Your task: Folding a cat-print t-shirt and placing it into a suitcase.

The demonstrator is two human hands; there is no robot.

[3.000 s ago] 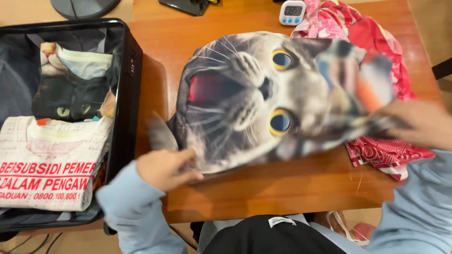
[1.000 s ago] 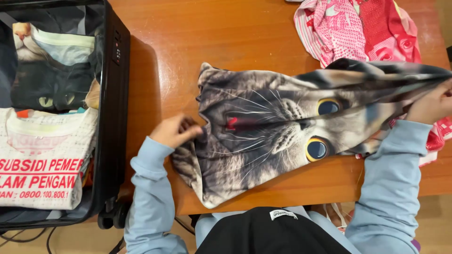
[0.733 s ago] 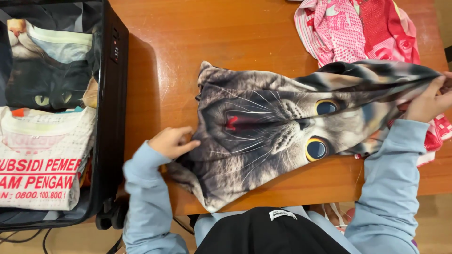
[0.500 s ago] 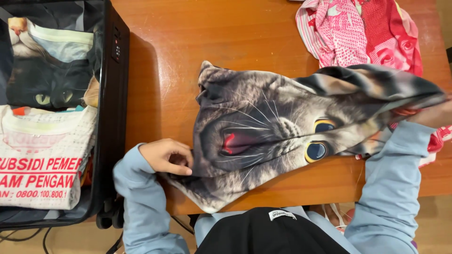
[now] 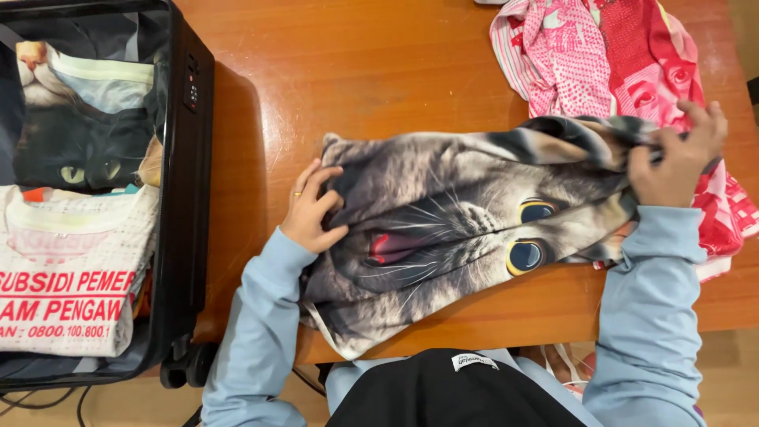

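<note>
The cat-print shirt (image 5: 466,229) lies across the middle of the wooden table (image 5: 379,71), long axis running left to right in the frame. The left hand (image 5: 312,209) presses and pinches its left end; the right hand (image 5: 676,154) clenches the bunched right end.

The open black suitcase (image 5: 190,158) is cut off at the left edge; the pink-red clothes pile (image 5: 601,55) at the top.
</note>
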